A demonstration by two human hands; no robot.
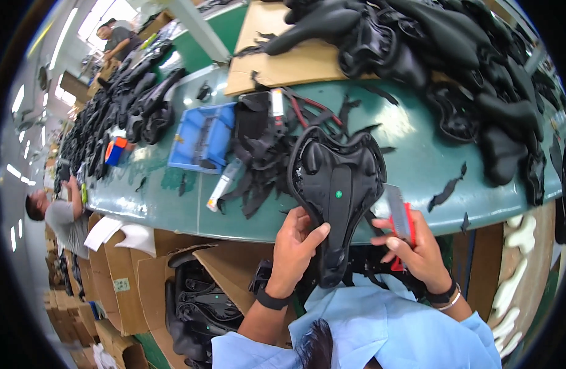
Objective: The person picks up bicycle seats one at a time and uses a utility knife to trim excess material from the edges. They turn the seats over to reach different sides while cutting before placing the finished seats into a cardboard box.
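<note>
The left hand [297, 241] grips the narrow nose end of a black bicycle saddle [336, 184], thumb on the upturned underside and fingers wrapped behind it. The saddle is held bottom-up over the near edge of the green bench [412, 154], its wide rear end resting on or just above the bench top, its nose pointing back toward the person. The right hand [418, 249] is closed around a red-handled cutter [398, 215] with a broad grey blade; the blade sits just beside the saddle's right flank, and whether it touches the edge cannot be told.

The saddle looks light for its size and fairly stiff: a moulded shell with a ribbed underside, a long central slot and a small green dot near the middle. The cover material folded over the rim is likely softer and will give under a fingertip, so the firm places to hold are the nose, as now, or the rim of the shell at the wide end. The matte surface should not be slippery, though the blade close by calls for fingers kept behind the cutting edge.

Beyond the saddle lies a tangle of black offcut strips [264, 166], a blue tray [203, 138] and a white tube [224, 184]. More strips [446, 192] lie scattered on the right. A heap of saddles [467, 67] fills the far right of the bench, partly on cardboard [283, 61]. Below the bench edge, on the left, an open box [197, 301] holds more saddles. Other people work at the far left
</note>
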